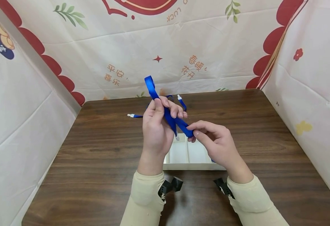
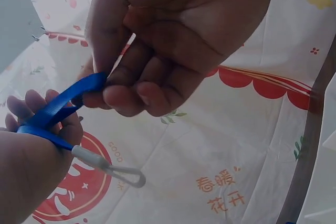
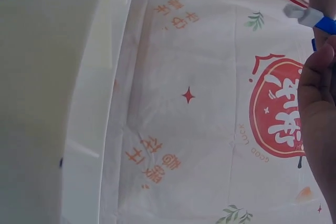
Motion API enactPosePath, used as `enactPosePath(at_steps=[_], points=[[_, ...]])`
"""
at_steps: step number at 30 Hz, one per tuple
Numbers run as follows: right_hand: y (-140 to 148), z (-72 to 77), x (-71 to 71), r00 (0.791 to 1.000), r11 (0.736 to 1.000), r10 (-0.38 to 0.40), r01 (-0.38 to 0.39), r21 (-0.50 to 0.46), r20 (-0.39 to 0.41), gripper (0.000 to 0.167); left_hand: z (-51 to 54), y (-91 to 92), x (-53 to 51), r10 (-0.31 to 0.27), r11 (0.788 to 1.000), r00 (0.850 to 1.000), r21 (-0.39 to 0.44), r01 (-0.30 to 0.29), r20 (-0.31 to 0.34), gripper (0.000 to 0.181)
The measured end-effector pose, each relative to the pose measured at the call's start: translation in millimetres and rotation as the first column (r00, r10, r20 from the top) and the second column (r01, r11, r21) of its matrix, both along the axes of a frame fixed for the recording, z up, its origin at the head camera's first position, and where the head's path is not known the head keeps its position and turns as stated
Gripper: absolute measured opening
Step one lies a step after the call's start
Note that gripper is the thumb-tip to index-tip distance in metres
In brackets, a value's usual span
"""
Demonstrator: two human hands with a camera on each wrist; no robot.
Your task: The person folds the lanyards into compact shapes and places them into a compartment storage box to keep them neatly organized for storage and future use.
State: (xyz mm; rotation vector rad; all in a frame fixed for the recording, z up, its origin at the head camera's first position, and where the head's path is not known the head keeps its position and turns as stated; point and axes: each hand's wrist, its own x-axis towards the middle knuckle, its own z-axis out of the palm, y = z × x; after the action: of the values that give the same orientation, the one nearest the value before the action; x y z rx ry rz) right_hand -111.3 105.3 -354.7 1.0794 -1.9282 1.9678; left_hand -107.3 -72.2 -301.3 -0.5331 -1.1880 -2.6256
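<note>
Blue lanyard [image 1: 169,118], one: we are pinching it with left hand [image 1: 157,127] and right hand [image 1: 217,139], ideally keeping its strap flat, untwisted

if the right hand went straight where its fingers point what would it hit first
Beyond the flat blue fabric lanyard it pinches, the right hand would probably meet the bare left hand first, though depth is hard to judge.

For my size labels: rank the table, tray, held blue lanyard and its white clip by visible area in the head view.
1. Table
2. Tray, partly hidden
3. Blue lanyard, partly hidden
4. White clip
</note>
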Motion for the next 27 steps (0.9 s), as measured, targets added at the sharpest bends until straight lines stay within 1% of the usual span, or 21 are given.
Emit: enactPosePath(at_steps=[4,7,11,14,17,20,25,27], points=[[-1,-2.7,-1.8,0.996,0.997,-0.002,0.008,0.074,-0.086,0.021,2.5,0.0,1.2,0.015,1.000,1.000,0.006,-0.015,0.005,0.036],[-3,-4.3,-2.9,0.989,0.994,-0.028,0.043,0.096,-0.147,0.016,3.5,0.0,1.5,0.018,1.000,1.000,0.005,-0.018,0.011,0.036],[-7,-7.8,-3.9,0.972,0.993,-0.097,0.109,0.042,-0.212,0.001,3.9,0.3,1.5,0.015,1.000,0.999,0.008,-0.015,0.028,0.036],[-10,-9.1,-4.1,0.960,0.992,-0.129,0.123,-0.037,-0.247,0.009,4.8,0.2,1.6,0.013,1.000,0.999,0.016,-0.014,0.044,0.035],[-11,-7.9,-3.3,0.955,0.988,-0.141,0.118,-0.102,-0.261,0.012,6.3,-0.1,1.8,0.015,1.000,0.998,0.024,-0.016,0.053,0.035],[-12,-6.1,-3.0,0.954,0.986,-0.139,0.109,-0.125,-0.264,0.015,7.7,-0.9,2.6,0.012,1.000,0.999,0.022,-0.013,0.052,0.035],[-11,-5.9,-2.7,0.965,0.995,-0.088,0.073,-0.070,-0.247,0.008,9.5,-2.4,2.9,-0.020,0.999,0.998,0.042,0.017,0.054,0.035],[-11,-6.3,-2.5,0.966,0.997,-0.072,0.061,-0.053,-0.247,0.009,10.0,-2.9,2.8,-0.034,0.998,0.998,0.055,0.031,0.060,0.035]])
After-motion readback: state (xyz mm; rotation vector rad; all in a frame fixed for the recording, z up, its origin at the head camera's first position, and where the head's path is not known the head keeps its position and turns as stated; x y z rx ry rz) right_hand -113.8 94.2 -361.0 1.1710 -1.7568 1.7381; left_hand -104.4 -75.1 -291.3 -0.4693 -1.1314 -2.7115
